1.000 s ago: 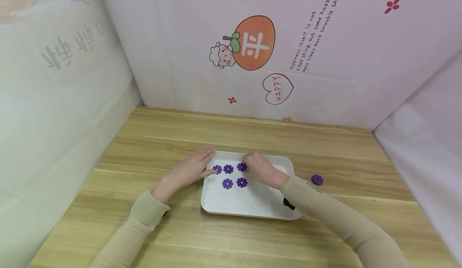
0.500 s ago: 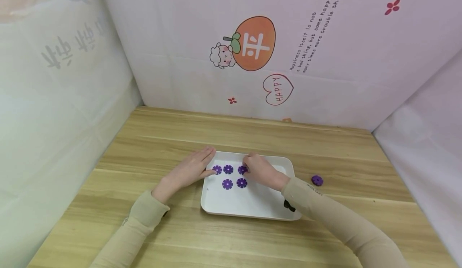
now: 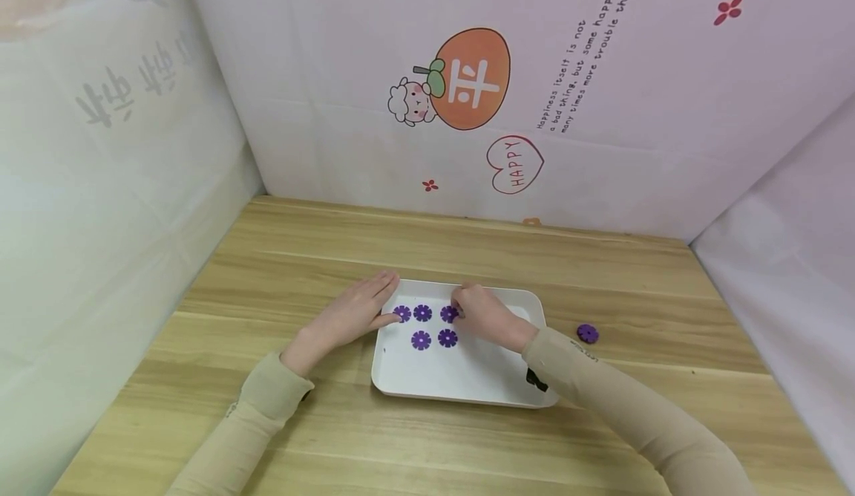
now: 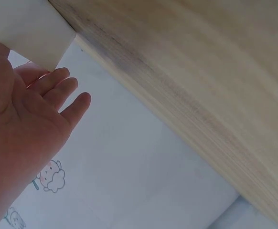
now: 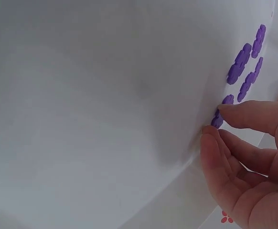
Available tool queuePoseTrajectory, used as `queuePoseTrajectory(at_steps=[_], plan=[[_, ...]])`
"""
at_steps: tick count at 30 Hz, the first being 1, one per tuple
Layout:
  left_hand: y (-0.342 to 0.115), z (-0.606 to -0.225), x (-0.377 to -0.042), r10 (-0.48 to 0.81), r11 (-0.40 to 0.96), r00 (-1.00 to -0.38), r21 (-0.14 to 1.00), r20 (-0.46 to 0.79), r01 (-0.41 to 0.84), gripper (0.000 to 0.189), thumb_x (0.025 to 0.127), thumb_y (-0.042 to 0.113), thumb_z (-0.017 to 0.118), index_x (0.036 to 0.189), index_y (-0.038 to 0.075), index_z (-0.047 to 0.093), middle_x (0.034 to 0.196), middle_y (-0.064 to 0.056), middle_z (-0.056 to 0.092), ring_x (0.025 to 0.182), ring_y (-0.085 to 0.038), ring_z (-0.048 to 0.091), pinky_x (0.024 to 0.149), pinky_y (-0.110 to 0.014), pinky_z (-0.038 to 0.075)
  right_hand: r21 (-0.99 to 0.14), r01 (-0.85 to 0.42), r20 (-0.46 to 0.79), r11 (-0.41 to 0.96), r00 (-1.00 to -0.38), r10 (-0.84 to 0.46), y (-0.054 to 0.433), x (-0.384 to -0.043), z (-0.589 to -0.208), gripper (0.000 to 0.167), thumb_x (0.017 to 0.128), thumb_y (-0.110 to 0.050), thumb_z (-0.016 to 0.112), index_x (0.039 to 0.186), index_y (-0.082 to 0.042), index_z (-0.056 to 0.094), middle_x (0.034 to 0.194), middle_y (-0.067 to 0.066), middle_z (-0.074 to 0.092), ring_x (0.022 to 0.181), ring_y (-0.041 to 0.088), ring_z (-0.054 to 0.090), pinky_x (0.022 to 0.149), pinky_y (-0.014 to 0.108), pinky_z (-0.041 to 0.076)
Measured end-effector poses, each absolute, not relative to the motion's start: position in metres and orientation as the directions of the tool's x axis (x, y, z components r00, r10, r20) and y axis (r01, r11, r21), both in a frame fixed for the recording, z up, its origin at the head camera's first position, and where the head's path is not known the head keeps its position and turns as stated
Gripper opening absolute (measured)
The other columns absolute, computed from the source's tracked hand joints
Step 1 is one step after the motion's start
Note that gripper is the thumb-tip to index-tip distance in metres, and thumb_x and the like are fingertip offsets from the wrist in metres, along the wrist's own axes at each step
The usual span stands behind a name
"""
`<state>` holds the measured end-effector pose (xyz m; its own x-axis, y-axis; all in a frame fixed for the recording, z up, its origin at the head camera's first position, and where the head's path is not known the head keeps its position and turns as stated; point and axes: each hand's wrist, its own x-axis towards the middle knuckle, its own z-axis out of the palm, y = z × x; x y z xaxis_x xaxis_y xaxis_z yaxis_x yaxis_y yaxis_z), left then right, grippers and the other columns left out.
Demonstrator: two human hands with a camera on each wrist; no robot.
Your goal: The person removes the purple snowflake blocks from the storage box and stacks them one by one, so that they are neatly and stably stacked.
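Observation:
In the head view, a white tray (image 3: 467, 377) holds several purple notched discs, like interlocking snowflake pieces. My left hand (image 3: 354, 310) grips the tray's far left corner, thumb over the inside and fingers along the outside. That thumb reaches the leftmost disc (image 3: 402, 312); whether it touches is unclear. My right hand (image 3: 487, 314) pinches another disc (image 5: 217, 119) between thumb and index finger, low against the tray floor. Next to the pinched one lie a disc (image 3: 422, 312) to its left and two nearer ones, the left disc (image 3: 421, 341) and the right disc (image 3: 447, 338).
Another purple disc (image 3: 588, 333) lies on the wooden table (image 3: 320, 436), right of the tray and beyond the right forearm. A printed white cloth (image 3: 347, 139) rises behind the table, with pale cloth walls on both sides.
The pinched disc has shifted slightly toward the near side and lines up more with the far row. My right hand moved a little rightward. The left hand stays at the tray corner.

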<state>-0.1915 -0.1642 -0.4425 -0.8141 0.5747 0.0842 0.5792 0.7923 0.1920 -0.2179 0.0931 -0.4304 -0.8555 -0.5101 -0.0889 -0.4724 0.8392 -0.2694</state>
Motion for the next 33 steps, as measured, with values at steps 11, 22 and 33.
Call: queuePoseTrajectory(at_steps=[11,22,33], plan=[[-0.1636,-0.4407,-0.1906,0.571,0.795,-0.818,0.197,0.077,0.573,0.073,0.1,0.046,0.053,0.151,-0.004,0.035,0.158,-0.022,0.034,0.148,-0.038,0.034,0.121,-0.053,0.033,-0.263,-0.485,-0.088,0.834,-0.849,-0.521,0.094,-0.2185,-0.4302,0.01,0.083,0.0,0.076,0.092,-0.001,0.071,0.088,0.01,0.069,0.074,0.014,0.06,0.07,0.026,0.058],[-0.1645,-0.4416,-0.191,0.576,0.794,-0.814,0.185,0.074,0.579,0.074,0.1,0.047,0.052,0.151,-0.004,0.035,0.158,-0.022,0.034,0.148,-0.038,0.034,0.121,-0.052,0.033,-0.291,-0.478,-0.095,0.829,-0.847,-0.522,0.0977,-0.218,-0.4302,0.011,0.082,0.0,0.076,0.091,0.0,0.07,0.087,0.01,0.072,0.071,0.012,0.06,0.069,0.026,0.06],[-0.1649,-0.4432,-0.1928,0.577,0.793,-0.814,0.189,0.068,0.578,0.075,0.1,0.047,0.051,0.151,-0.004,0.034,0.158,-0.022,0.034,0.148,-0.038,0.034,0.122,-0.053,0.032,-0.337,-0.473,-0.097,0.814,-0.843,-0.53,0.1008,-0.2204,-0.43,0.011,0.082,-0.001,0.076,0.092,0.0,0.071,0.087,0.011,0.073,0.072,0.012,0.063,0.069,0.025,0.06]])
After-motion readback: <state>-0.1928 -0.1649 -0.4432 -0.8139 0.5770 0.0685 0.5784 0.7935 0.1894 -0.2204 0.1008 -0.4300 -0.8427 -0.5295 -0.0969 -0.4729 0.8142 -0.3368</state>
